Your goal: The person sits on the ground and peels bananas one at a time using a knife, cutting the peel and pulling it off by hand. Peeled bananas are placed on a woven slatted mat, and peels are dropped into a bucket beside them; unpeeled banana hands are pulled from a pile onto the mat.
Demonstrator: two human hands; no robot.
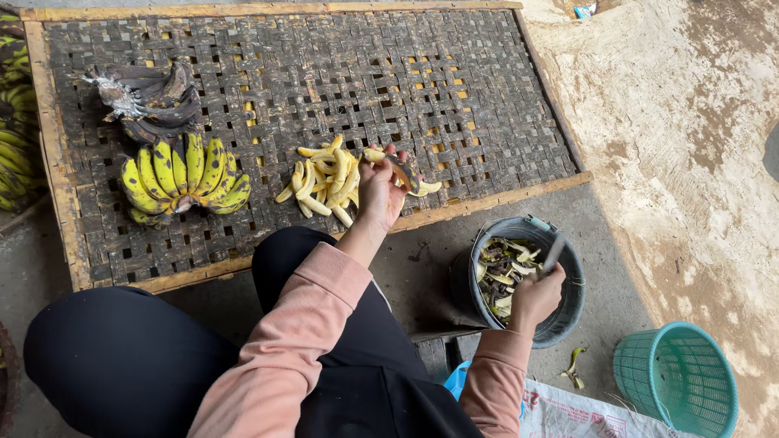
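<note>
At frame centre the left hand (pixel 380 191) grips a half-peeled banana (pixel 403 172) above the woven tray's (pixel 454 89) lower edge, just right of the peeled bananas (pixel 324 180). The right hand (pixel 535 296), lower right, closes around a knife (pixel 555 251) over the grey peel bucket (pixel 568 316). Bare concrete floor (pixel 690 122) fills the right side.

The banana (pixel 403 172) in the left hand (pixel 378 193) is half peeled; its pale flesh pokes out at the left end, while the dark, spotted skin hangs off to the right (one yellowish strip curls down); it sits level above the near edge of the woven rack (pixel 487 105), just right of the peeled pile; the knife (pixel 554 251), thin and grey, tilts over the bucket's rim in the right hand (pixel 535 296).
</note>
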